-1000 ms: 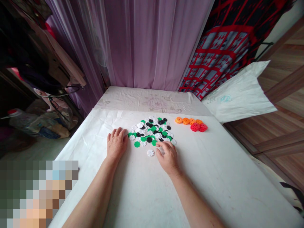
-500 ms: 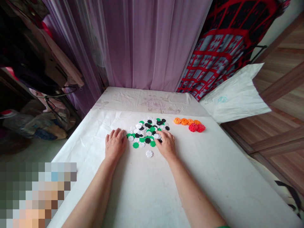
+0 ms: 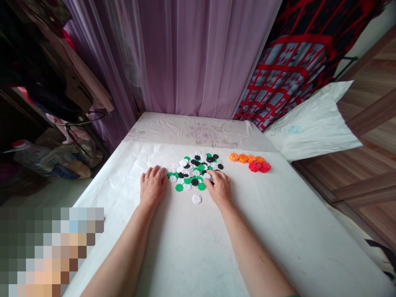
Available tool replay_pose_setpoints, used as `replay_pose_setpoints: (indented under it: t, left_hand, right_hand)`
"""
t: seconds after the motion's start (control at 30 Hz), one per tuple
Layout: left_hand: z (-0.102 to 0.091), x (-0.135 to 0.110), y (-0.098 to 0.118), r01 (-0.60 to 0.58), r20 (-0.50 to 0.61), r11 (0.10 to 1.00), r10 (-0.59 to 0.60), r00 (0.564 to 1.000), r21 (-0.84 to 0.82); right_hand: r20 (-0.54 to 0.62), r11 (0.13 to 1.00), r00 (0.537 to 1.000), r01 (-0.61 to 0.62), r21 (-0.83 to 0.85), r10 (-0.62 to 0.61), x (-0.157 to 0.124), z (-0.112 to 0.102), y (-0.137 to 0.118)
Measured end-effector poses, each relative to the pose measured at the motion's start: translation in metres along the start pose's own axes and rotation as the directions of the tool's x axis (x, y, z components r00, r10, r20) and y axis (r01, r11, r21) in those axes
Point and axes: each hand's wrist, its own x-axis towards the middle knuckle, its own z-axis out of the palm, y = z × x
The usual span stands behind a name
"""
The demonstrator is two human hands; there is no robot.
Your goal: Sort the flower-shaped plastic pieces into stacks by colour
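Resting palm down on the white-covered desk (image 3: 192,247), the left hand (image 3: 152,186) has its grip spread flat and empty, just left of a heap of green, white and black flower-shaped plastic discs (image 3: 194,170). The right hand (image 3: 220,188) touches the heap's near right side with curled fingertips; whether its grip holds a disc cannot be told. One loose white disc (image 3: 196,199) lies between the hands. Orange and red discs (image 3: 250,161) sit toward the right edge.
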Motion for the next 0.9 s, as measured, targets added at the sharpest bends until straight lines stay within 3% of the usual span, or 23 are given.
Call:
replay_pose_setpoints:
  t: [0.17, 0.3, 0.53, 0.9]
  left_hand:
    - [0.001, 0.001, -0.001, -0.002, -0.012, 1.0, 0.002, 1.0, -0.014]
    - [0.001, 0.001, -0.001, -0.004, -0.01, 1.0, 0.004, 1.0, -0.019]
    - [-0.001, 0.0, 0.001, 0.0, 0.008, 1.0, 0.0, 1.0, -0.008]
    - [-0.001, 0.0, 0.001, 0.002, 0.003, 1.0, -0.002, 1.0, -0.015]
  right_hand:
    - [-0.083, 0.99, 0.991, 0.113, 0.089, -0.106, -0.001, -0.003, 0.002]
    - [-0.112, 0.982, 0.988, 0.126, 0.139, -0.11, -0.016, -0.013, -0.006]
    - [-0.035, 0.958, 0.977, 0.212, 0.195, -0.209, -0.057, -0.036, -0.032]
    - [0.021, 0.958, 0.972, 0.227, 0.178, -0.234, -0.047, -0.03, -0.046]
